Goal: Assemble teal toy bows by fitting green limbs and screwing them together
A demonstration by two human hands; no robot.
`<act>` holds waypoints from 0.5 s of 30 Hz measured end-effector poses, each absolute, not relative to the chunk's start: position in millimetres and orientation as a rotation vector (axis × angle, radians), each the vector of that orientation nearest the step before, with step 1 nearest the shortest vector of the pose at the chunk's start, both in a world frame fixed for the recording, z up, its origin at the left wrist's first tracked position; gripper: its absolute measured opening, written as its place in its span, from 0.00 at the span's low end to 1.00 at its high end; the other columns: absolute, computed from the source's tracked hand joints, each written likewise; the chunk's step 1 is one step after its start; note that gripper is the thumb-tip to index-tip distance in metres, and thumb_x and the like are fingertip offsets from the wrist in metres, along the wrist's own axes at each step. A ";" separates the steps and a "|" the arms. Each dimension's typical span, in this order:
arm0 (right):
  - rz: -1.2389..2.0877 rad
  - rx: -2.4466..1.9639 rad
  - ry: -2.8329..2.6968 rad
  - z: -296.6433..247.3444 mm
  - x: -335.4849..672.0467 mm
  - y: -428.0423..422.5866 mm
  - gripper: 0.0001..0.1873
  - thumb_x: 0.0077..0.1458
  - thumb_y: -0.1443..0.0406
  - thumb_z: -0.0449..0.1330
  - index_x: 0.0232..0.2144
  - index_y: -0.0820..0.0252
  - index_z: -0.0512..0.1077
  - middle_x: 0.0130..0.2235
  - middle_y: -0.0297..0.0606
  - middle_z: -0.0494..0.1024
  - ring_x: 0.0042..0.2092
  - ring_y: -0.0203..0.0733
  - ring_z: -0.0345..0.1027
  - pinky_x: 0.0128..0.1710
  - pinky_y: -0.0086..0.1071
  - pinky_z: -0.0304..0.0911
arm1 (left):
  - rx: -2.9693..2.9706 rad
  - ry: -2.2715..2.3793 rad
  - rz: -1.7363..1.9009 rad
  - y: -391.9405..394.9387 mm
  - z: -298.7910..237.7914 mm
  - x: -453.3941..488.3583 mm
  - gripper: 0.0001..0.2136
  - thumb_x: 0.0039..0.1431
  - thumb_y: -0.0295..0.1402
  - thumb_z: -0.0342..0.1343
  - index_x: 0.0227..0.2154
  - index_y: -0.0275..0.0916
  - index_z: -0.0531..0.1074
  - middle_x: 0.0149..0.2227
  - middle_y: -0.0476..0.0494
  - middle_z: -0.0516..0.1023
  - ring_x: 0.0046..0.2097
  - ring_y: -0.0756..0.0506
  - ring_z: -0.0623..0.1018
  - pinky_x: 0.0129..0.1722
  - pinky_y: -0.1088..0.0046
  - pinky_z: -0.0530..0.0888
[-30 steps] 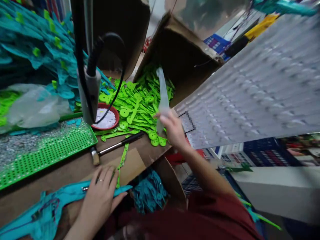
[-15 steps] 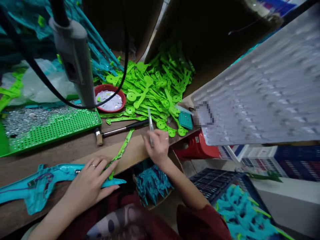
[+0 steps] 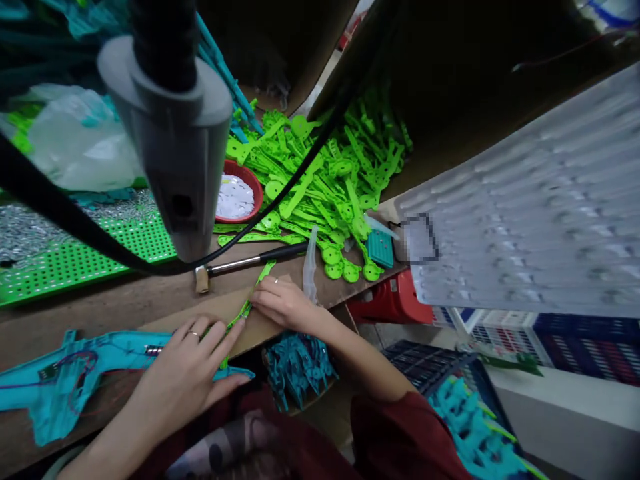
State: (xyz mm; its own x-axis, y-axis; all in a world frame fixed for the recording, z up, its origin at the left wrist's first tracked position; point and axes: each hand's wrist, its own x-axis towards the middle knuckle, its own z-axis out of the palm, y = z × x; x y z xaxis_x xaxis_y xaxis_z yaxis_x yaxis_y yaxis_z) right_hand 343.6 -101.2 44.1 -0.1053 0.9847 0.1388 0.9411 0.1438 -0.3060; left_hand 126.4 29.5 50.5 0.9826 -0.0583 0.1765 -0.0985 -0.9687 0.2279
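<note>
My left hand: palm down, fingers stretched; whether it grips or only steadies, I cannot tell.

One long, branched turquoise plastic shell: on the brown wooden desk, hollow side up, narrow end under my left hand. Contents: small dark green circuit board, thin purple and red wires, coiled metal spring. Status, in my judgement: part-assembled; inner pieces laid in, no second half covering what I can see.

My right hand: fingers bent and bunched at the strip; thumb hidden, so I cannot tell whether I pinch.

One slender lime-green plastic strip: slanting between my hands, touched by both, partly over a flat piece of tan cardboard. Status: in handling, I judge; whether joined to anything, I cannot tell.

Turquoise plastic parts, a boxful below the desk edge: finished or not, too small to tell.

One tapered translucent plastic piece: just beside my right hand, untouched.

One black-handled hammer: lying beyond the strip, untouched.

One green perforated plastic tray: silvery small metal pieces inside.

One round red plastic bowl: white flat bits inside.

Lime-green plastic parts, heaped, loose: much stock unused, I judge.
</note>
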 end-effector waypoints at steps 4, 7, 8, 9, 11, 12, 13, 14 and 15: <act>0.292 -1.827 -2.034 44.1 340.5 -101.3 0.11 0.66 0.67 0.50 0.36 0.63 0.71 0.36 0.42 0.72 0.39 0.39 0.65 0.38 0.30 0.63 | 2.977 -0.066 0.165 21.3 54.2 132.3 0.29 0.63 0.49 0.51 0.58 0.32 0.67 0.37 0.39 0.71 0.41 0.36 0.69 0.39 0.59 0.68; 0.348 -1.828 -1.964 42.2 337.1 -103.0 0.09 0.65 0.67 0.51 0.38 0.63 0.71 0.36 0.42 0.72 0.40 0.40 0.65 0.40 0.31 0.64 | 2.971 -0.040 0.170 16.7 52.8 134.0 0.27 0.65 0.47 0.49 0.58 0.30 0.67 0.39 0.36 0.72 0.43 0.36 0.70 0.40 0.58 0.68; 0.362 -1.839 -1.928 41.7 335.6 -103.2 0.08 0.65 0.67 0.52 0.38 0.62 0.71 0.36 0.42 0.72 0.41 0.41 0.65 0.41 0.32 0.64 | 2.960 -0.030 0.193 15.5 51.6 134.4 0.26 0.66 0.46 0.47 0.57 0.30 0.68 0.42 0.35 0.72 0.44 0.35 0.71 0.42 0.58 0.68; 0.376 -1.852 -1.884 41.7 334.0 -103.0 0.08 0.65 0.66 0.52 0.37 0.62 0.70 0.36 0.42 0.72 0.41 0.41 0.65 0.41 0.32 0.64 | 2.948 -0.024 0.223 14.6 50.2 134.8 0.25 0.68 0.44 0.45 0.57 0.29 0.68 0.44 0.33 0.73 0.46 0.35 0.71 0.43 0.58 0.68; 0.414 -1.891 -1.800 43.7 331.0 -100.7 0.08 0.65 0.65 0.53 0.34 0.61 0.69 0.35 0.41 0.71 0.40 0.41 0.64 0.42 0.33 0.64 | 2.926 -0.031 0.279 13.4 48.0 135.9 0.24 0.69 0.43 0.43 0.55 0.29 0.69 0.48 0.31 0.73 0.48 0.35 0.71 0.45 0.58 0.68; 0.441 -1.914 -1.772 45.6 329.9 -98.6 0.08 0.65 0.65 0.53 0.33 0.61 0.68 0.34 0.40 0.71 0.40 0.41 0.64 0.41 0.32 0.64 | 2.920 -0.045 0.287 13.1 47.4 136.6 0.24 0.69 0.43 0.42 0.55 0.29 0.69 0.49 0.31 0.73 0.48 0.35 0.71 0.45 0.59 0.68; 0.470 -1.938 -1.759 48.1 329.3 -96.1 0.09 0.65 0.65 0.53 0.31 0.60 0.67 0.33 0.39 0.70 0.39 0.41 0.64 0.40 0.32 0.63 | 2.919 -0.059 0.273 12.9 47.2 137.3 0.24 0.69 0.43 0.42 0.56 0.29 0.68 0.48 0.32 0.73 0.47 0.36 0.72 0.44 0.59 0.68; 0.499 -1.962 -1.760 50.8 329.0 -93.3 0.09 0.64 0.66 0.54 0.30 0.60 0.67 0.33 0.38 0.69 0.38 0.40 0.64 0.40 0.32 0.63 | 2.921 -0.068 0.251 12.7 47.3 138.1 0.24 0.69 0.43 0.43 0.58 0.30 0.67 0.47 0.33 0.73 0.47 0.36 0.72 0.44 0.59 0.68; 0.523 -1.983 -1.771 53.3 329.0 -90.7 0.08 0.64 0.66 0.54 0.30 0.60 0.66 0.33 0.38 0.69 0.37 0.40 0.63 0.39 0.31 0.62 | 2.926 -0.071 0.225 12.3 47.6 138.9 0.24 0.69 0.43 0.44 0.59 0.30 0.65 0.46 0.33 0.74 0.46 0.37 0.72 0.44 0.59 0.68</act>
State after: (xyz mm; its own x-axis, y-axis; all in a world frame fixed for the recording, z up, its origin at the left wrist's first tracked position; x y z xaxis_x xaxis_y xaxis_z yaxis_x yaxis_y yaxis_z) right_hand 329.0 -90.7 53.3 0.1138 0.9935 0.0042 0.8318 -0.0930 -0.5472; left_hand 138.9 12.3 47.6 0.9872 -0.0319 0.1564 -0.0633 -0.9777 0.2004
